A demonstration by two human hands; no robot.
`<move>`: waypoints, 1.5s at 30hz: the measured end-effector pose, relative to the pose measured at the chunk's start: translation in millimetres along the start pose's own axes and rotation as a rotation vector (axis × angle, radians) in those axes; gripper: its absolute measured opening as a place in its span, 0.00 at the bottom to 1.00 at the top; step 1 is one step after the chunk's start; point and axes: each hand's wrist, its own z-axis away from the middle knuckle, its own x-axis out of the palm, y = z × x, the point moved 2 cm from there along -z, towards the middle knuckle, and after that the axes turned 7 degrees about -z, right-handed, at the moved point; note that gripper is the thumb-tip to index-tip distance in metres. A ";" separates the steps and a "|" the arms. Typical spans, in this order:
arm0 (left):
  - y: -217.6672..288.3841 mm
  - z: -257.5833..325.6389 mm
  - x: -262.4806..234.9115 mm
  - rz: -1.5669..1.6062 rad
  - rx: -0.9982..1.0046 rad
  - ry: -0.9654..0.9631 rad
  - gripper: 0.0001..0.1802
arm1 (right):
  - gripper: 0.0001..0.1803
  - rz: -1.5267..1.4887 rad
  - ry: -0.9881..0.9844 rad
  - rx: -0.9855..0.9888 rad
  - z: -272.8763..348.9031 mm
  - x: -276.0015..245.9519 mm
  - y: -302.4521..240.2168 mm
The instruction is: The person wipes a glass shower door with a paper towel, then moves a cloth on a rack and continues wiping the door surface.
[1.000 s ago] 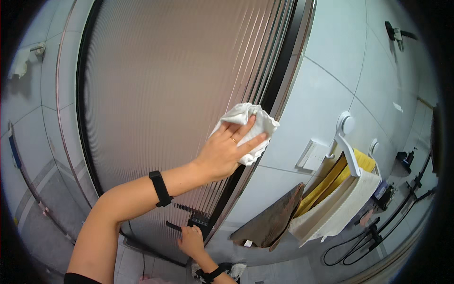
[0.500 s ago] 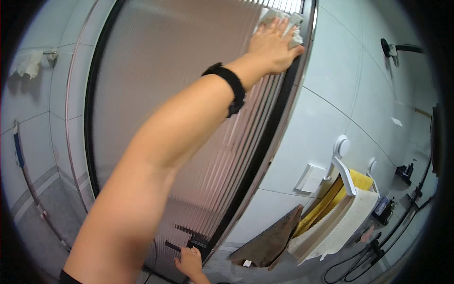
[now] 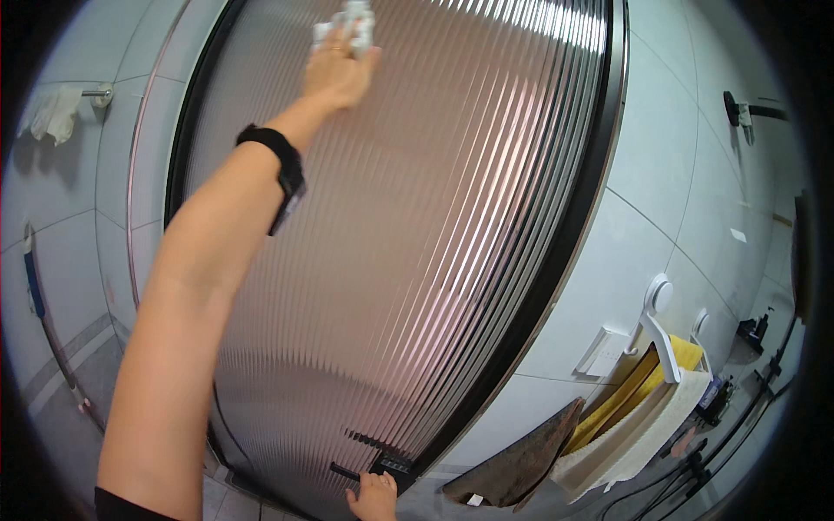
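My left hand presses a crumpled white cloth against the upper part of a ribbed glass door with a black frame. That arm is raised across the left half of the view, with a black watch on its wrist. Low down, my right hand is at the black door handle, beside the lock plate, its fingers curled and partly hidden. Blur softens the fingers on the cloth.
Right of the door, a white hook rack holds yellow, cream and brown towels beside a wall switch. Black shower hoses and bottles are at the far right. On the left wall hang a white cloth and a blue-handled pole.
My left hand has moved the cloth leftward across the glass, from the door's upper right corner. My right hand stays by the handle, while the whole view has shifted slightly.
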 end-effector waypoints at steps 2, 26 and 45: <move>-23.2 -17.9 7.4 -0.025 0.012 0.061 0.32 | 0.16 0.049 0.075 -0.020 1.0 -1.9 -8.9; 198.9 36.8 24.7 0.117 0.695 0.180 0.25 | 0.15 -0.068 0.016 -0.012 8.1 1.4 -10.7; 220.6 -11.8 0.6 0.143 0.607 -0.049 0.31 | 0.16 -0.035 0.084 -0.132 5.1 -6.8 -10.0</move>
